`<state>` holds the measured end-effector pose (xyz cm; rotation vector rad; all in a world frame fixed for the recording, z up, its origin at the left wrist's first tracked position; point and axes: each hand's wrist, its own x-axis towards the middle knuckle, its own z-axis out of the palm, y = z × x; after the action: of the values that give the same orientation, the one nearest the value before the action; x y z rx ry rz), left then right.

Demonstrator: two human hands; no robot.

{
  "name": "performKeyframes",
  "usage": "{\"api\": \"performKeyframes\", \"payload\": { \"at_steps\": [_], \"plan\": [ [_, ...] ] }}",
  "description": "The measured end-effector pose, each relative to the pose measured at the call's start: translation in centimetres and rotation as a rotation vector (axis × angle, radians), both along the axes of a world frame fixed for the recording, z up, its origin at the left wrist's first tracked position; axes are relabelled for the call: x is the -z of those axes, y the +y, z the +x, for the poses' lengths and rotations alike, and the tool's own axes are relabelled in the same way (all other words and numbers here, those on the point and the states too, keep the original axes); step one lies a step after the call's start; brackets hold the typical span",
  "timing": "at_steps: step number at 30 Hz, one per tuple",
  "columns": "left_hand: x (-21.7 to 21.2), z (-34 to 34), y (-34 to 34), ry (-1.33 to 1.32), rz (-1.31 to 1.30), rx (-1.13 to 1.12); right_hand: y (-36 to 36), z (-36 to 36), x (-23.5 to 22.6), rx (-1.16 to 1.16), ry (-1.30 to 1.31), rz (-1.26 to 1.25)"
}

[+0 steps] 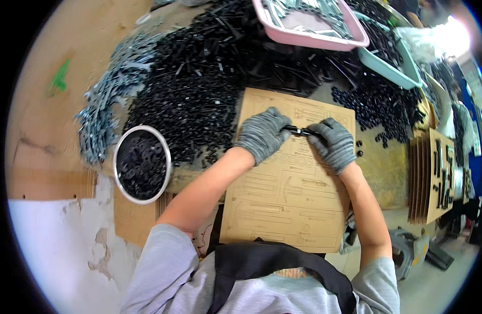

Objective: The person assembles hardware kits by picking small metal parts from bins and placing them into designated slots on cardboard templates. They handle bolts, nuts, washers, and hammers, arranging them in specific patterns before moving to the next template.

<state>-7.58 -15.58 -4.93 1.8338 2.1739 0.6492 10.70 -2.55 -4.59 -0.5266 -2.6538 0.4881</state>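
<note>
Both my hands wear grey knitted gloves and meet over a brown cardboard sheet (282, 204) marked with part outlines. Between them is a short black rod-like part (299, 131) with a small bright spot on it. My left hand (264, 135) is closed on its left end, and my right hand (333, 145) grips the other end. The fingers cover both ends, so the part's exact kind cannot be made out. The sheet lies partly on the table and reaches back toward my waist.
A heap of small black parts (186, 99) spreads left of the sheet, with silvery strips (106, 99) beyond it. A steel bowl (168, 167) holds black washers. Pink (314, 42) and pale green (390, 73) trays stand behind. Round black pieces (364, 110) and stacked boards (432, 175) are at right.
</note>
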Motion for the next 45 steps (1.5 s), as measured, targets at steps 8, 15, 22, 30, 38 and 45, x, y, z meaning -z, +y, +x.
{"api": "performKeyframes", "payload": {
  "at_steps": [8, 15, 22, 30, 38, 45],
  "plan": [
    [-3.1, -1.8, -13.0, 0.079, -0.028, -0.474, -2.5, 6.1, -1.3, 0.457, 0.052, -0.002],
    [-1.5, -0.5, -14.8, 0.147, -0.264, -0.639, -4.8, 8.9, 0.8, 0.603, 0.118, -0.133],
    [-1.7, -2.8, -8.6, 0.117, -0.219, -0.617, -4.5, 9.3, 0.6, 0.571, 0.121, -0.108],
    [-2.5, -4.5, -8.1, 0.121, -0.202, -0.500, -5.1, 9.1, -0.6, 0.700, 0.013, 0.012],
    [0.1, -6.2, -9.6, -0.083, 0.116, -0.533, -2.7, 9.6, 2.1, 0.506, 0.026, 0.027],
    [-0.4, -5.7, -10.3, -0.663, 0.218, -0.642, -1.8, 9.8, 2.4, 0.429, 0.097, 0.119]
  ]
}}
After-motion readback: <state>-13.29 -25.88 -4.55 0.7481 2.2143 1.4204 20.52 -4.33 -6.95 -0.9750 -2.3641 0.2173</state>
